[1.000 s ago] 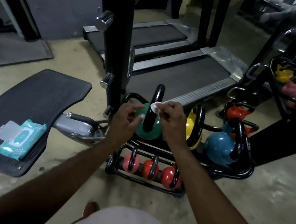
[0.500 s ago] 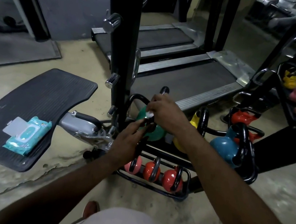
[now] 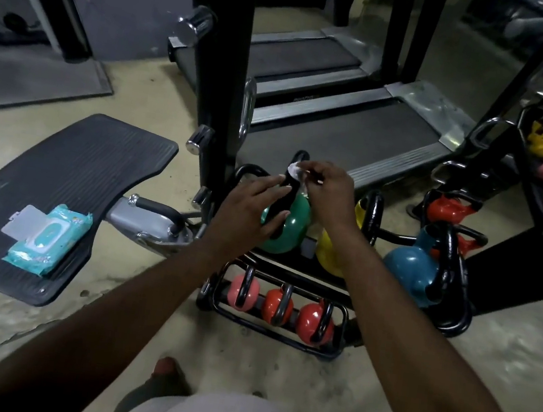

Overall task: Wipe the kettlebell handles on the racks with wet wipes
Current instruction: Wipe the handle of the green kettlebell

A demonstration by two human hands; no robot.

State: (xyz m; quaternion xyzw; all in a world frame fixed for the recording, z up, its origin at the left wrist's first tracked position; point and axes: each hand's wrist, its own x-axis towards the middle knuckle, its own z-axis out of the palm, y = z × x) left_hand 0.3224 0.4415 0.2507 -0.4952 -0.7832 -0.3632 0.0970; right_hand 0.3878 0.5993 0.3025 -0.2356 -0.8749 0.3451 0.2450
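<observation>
Head view: right hand [image 3: 328, 192] pinches the wipe [image 3: 295, 169] onto the top of the green kettlebell [image 3: 290, 225] handle [image 3: 276, 211], grip closed on the wipe, likely to rub the loop. Left hand [image 3: 249, 209] lies straight-fingered against the handle side, grip open, probably steadying it. Rack [image 3: 281, 333] upper tier holds three big bells: green, yellow [image 3: 329, 255], blue [image 3: 410, 269]. Lower tier holds three small bells [image 3: 276, 305]. One red bell [image 3: 449, 208] sits behind. One wipe pack [image 3: 48, 238], flap open, lies on the mat [image 3: 59, 178] to the left, likely kept near for fresh wipes.
</observation>
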